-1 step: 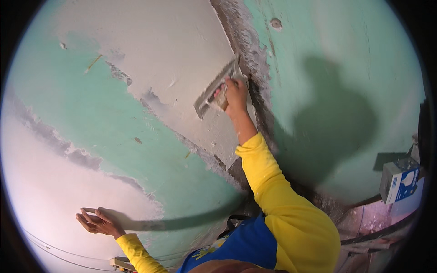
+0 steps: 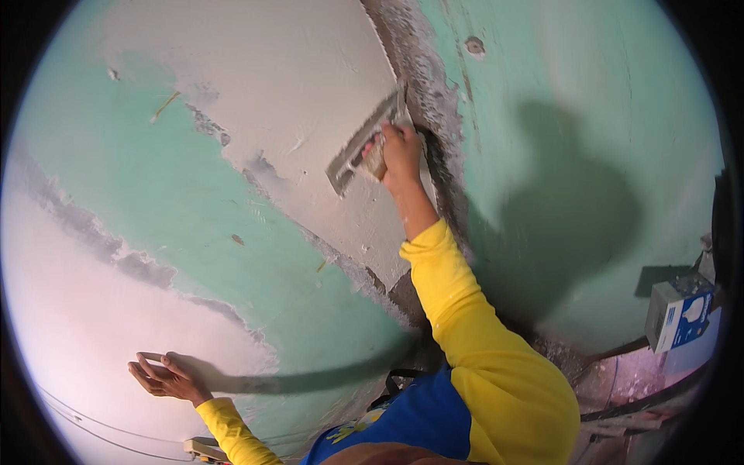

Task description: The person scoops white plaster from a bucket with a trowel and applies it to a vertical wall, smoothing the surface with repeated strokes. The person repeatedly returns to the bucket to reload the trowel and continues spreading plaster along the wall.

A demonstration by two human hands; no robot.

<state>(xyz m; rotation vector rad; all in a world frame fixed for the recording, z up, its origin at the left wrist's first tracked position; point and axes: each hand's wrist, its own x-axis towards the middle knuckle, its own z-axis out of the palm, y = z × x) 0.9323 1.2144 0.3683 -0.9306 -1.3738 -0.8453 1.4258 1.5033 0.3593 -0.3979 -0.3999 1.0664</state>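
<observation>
My right hand (image 2: 403,159) is closed round the handle of a plastering trowel (image 2: 343,170). Its long metal blade lies slanted against a patch of pale fresh plaster (image 2: 302,85), beside the rough, dark inner corner (image 2: 439,155) of the wall. How firmly the blade presses cannot be seen. At the lower left, my left hand (image 2: 165,380) is open with fingers apart and holds nothing. It is close to the whitish part of the wall (image 2: 116,310); whether it touches is unclear. Between the two pale areas runs a strip of green painted wall (image 2: 205,209).
On the right, another green wall (image 2: 651,101) carries my shadow and a small round hole (image 2: 475,47). A blue and white box (image 2: 680,314) stands at the right edge. Thin cables (image 2: 101,431) run along the lower left, near a yellowish device (image 2: 203,449).
The trowel and my right hand have shifted slightly up and left along the plaster. My left hand looks unchanged.
</observation>
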